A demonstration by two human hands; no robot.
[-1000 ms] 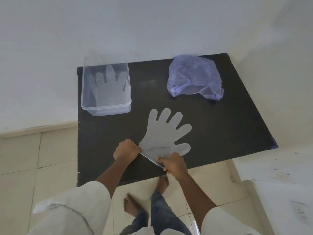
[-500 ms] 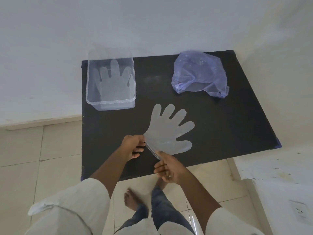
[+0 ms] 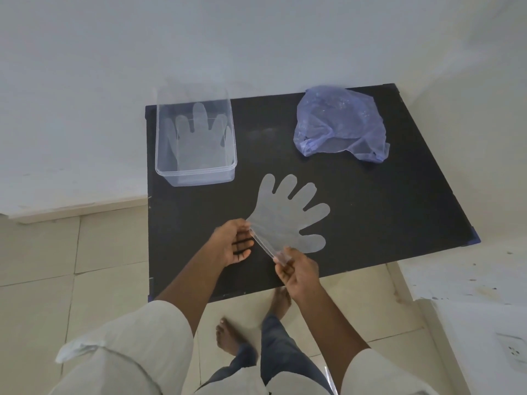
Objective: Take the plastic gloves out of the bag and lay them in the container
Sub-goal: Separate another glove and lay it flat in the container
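Plastic glove [image 3: 285, 218] flat over black table [image 3: 399, 195], cuff pinched between left hand [image 3: 232, 243] and right hand [image 3: 296, 270]. Another glove [image 3: 196, 138] inside clear container [image 3: 199, 173]; blue bag [image 3: 339, 124] well apart.

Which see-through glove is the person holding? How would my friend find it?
Find the black table. Near its front edge, both hands pinch the cuff of a clear plastic glove with spread fingers. Unlike the other clear glove, it lies outside the clear plastic box.
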